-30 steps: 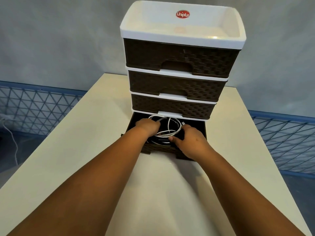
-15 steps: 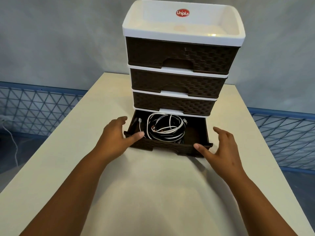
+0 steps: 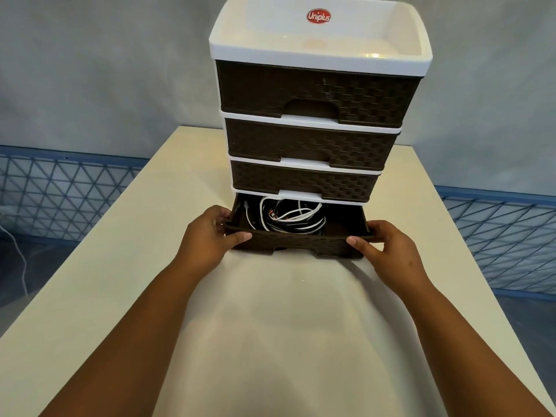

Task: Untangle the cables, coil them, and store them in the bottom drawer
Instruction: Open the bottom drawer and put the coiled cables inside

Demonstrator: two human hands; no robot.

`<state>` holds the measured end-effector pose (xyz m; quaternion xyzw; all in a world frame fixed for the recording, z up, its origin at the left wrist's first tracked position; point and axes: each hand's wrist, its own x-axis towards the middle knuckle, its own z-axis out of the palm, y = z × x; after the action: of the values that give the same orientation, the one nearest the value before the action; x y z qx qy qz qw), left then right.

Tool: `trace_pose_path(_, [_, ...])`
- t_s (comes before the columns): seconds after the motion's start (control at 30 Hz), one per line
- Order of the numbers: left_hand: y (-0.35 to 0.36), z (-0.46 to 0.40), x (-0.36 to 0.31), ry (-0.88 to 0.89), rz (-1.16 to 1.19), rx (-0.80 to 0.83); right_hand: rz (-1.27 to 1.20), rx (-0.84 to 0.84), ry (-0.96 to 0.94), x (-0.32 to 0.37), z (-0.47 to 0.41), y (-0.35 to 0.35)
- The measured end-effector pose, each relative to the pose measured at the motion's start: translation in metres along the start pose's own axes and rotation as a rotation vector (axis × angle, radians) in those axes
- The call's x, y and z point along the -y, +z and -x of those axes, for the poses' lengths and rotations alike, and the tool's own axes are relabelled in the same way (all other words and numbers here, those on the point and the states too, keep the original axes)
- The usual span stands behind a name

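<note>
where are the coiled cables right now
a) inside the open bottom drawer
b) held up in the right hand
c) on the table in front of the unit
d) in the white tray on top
a: the cables lie in the pulled-out bottom drawer, while the left hand and right hand each grip a front corner of it.
</note>
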<state>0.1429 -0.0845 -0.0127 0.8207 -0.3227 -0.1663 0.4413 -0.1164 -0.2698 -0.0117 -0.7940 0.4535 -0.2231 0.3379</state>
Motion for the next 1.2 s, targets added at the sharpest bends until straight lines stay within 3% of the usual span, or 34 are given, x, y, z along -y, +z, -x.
trace_pose_path(0.63, [0.018,-0.053,-0.004,0.006,-0.015,-0.134,-0.056,0.029,-0.007,-0.005,-0.059,0.008])
trace_pose_path(0.9, [0.019,-0.067,0.002,-0.007,0.110,0.001,-0.146,0.033,-0.034,-0.007,-0.071,0.011])
trace_pose_path(1.2, [0.019,-0.067,0.009,0.004,0.185,-0.027,-0.210,0.091,-0.020,-0.013,-0.080,0.006])
